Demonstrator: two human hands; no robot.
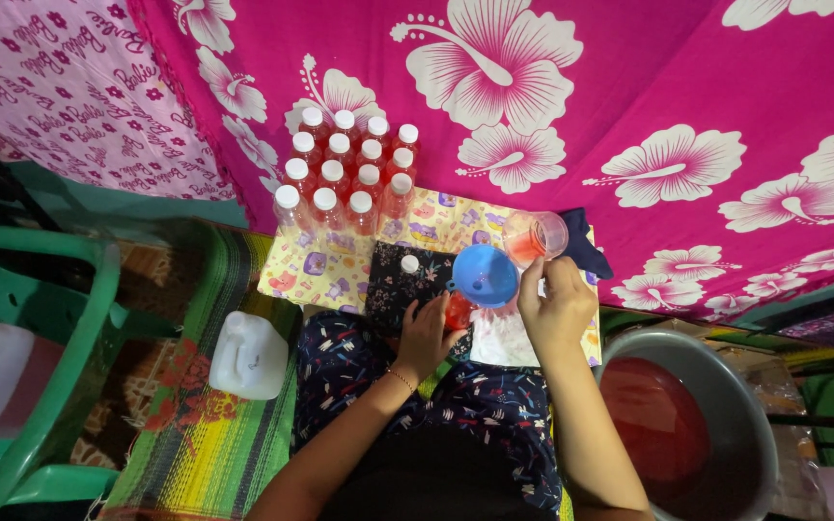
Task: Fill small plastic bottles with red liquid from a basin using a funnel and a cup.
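Observation:
My left hand (427, 333) grips a small bottle (457, 313) of red liquid that stands under a blue funnel (484, 275). My right hand (557, 301) holds a clear plastic cup (536, 237) tilted toward the funnel, with red liquid inside it. A loose white cap (409, 263) lies on a dark floral cloth (393, 287) just left of the funnel. Behind it, several filled bottles (345, 174) with white caps stand in rows against the pink flowered cloth.
A large metal basin (726, 405) of red liquid sits at the right beside my knee. A white jerrycan (248, 355) lies on the striped mat at the left. A green plastic chair (45, 371) stands at the far left. A dark cloth (583, 246) lies behind the cup.

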